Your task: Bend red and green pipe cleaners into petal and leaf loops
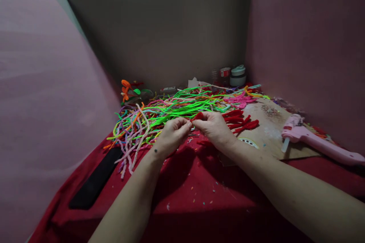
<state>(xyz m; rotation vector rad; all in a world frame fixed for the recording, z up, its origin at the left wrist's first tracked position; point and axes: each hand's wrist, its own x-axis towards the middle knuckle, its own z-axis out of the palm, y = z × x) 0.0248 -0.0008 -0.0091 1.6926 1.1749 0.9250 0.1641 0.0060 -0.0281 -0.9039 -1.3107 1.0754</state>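
Note:
Both my hands meet above the middle of the red-covered table, fingertips almost touching. My left hand (pixel 174 133) is closed in a pinch at one end of a red pipe cleaner (pixel 199 116). My right hand (pixel 213 128) pinches the same red piece, which shows as a small fuzzy loop above its fingers. How far the piece runs inside the fingers is hidden. Just right of my right hand lie several bent red pipe cleaners (pixel 246 124). Behind both hands spreads a big pile of loose pipe cleaners (pixel 188 108), mostly bright green, with pink, orange and purple ones.
A pink glue gun (pixel 319 140) rests on a cardboard sheet (pixel 273 133) at the right. A long black object (pixel 97 178) lies at the left. An orange pipe-cleaner flower (pixel 125 89) and a lidded container (pixel 237 76) stand at the back. Scraps dot the red cloth (pixel 199 201).

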